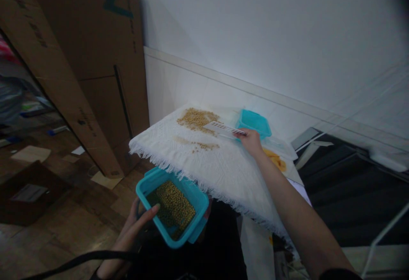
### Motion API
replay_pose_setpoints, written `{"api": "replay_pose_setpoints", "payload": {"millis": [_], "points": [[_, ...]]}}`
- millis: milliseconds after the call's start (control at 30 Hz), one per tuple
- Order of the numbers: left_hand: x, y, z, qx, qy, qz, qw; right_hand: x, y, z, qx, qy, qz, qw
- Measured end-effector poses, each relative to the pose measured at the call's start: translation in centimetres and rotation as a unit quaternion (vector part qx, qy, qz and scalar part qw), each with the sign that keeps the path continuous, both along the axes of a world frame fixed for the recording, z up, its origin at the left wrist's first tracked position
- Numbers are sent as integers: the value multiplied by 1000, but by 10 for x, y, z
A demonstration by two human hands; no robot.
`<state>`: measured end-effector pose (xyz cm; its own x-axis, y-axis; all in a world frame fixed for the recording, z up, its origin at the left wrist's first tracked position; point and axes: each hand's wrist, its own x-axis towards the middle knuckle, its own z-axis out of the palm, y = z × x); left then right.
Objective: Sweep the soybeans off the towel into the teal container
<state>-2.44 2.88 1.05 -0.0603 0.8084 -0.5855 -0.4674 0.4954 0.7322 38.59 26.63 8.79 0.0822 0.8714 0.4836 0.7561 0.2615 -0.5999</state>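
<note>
My left hand (pixel 140 220) grips a turquoise plastic tub (pixel 203 203) by its near left wall, thumb over the rim. Soybeans (pixel 175 203) cover part of the tub's floor, and it sits below the table's fringed front edge. In my right hand (pixel 251 140) is a white slotted plastic scraper (pixel 225 127), held by its right end. Its far end touches a heap of soybeans (pixel 196 118) on the white tablecloth (pixel 220 169). A smaller scatter of soybeans (pixel 204 146) lies nearer the front edge.
A second turquoise tub (pixel 254 122) stands at the table's back right, beside a yellow cloth (pixel 275 160). Tall cardboard boxes (pixel 105 79) rise on the left. The white wall (pixel 271 37) runs behind the table, and a black panel (pixel 345 194) leans at right.
</note>
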Motion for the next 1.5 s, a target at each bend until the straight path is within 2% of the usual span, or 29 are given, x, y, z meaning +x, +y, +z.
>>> {"api": "replay_pose_setpoints", "payload": {"millis": [167, 333, 667, 933, 1100, 1233, 1333, 1400, 1500], "points": [[-1, 1, 2, -9, -5, -6, 1000, 1, -1, -7, -9, -10, 10, 1000], [-3, 1, 1, -19, 10, -23, 999, -2, -9, -3, -31, -38, 31, 998], [2, 0, -6, -7, 1, -1, 1000, -5, -51, -6, -20, -75, 38, 996], [2, -4, 4, 15, -7, -33, 999, -9, -80, -8, -21, -90, 45, 995], [4, -7, 11, 18, -19, -32, 999, -16, -83, 2, -6, -83, 39, 996], [1, -7, 7, 26, -17, -37, 999, -30, -84, 19, 3, -66, 18, 998], [-2, -7, 2, 35, -21, -46, 998, -50, -93, 31, 5, -70, -11, 997], [-3, -6, -1, 31, -25, -51, 998, -70, -104, 33, 3, -67, -28, 997], [-3, -6, -4, 24, -22, -53, 998, -104, -121, 31, -6, -8, -23, 1000]]}}
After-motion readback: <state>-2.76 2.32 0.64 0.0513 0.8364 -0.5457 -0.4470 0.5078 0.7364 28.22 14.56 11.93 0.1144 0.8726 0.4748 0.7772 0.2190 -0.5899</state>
